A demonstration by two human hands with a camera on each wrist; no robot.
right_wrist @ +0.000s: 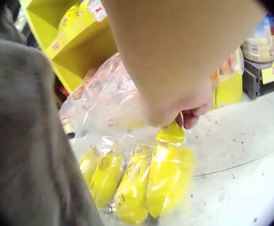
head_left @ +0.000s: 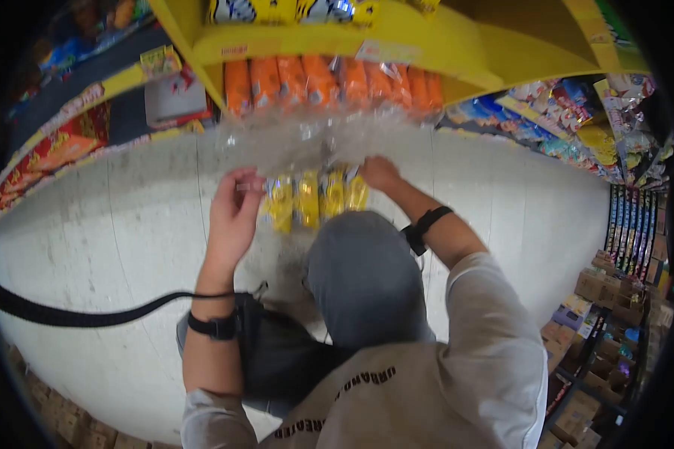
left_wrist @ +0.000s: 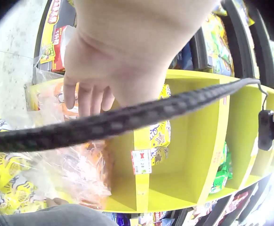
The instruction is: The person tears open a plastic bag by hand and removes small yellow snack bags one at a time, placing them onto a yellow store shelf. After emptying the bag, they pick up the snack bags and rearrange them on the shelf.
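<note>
Fingers (left_wrist: pixel 85 100) and black strap (left_wrist: pixel 174 106) before yellow shelf (left_wrist: pixel 186 141)

Head view: mid-bright, flat light, fisheye bend, black corners, soft focus. Glare on clear plastic (head_left: pixel 277 142) just beyond the hands (head_left: pixel 236 217). Left wrist: brighter, strap (left_wrist: pixel 127 121) blurred, corner well away burnt out. Right wrist: yellow packets (right_wrist: pixel 170 174) below hands smeared, floor (right_wrist: pixel 250 155) overexposed.

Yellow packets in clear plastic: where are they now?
In the head view, the yellow packets are near centre, between the left hand and right hand, beyond the knee.
</note>
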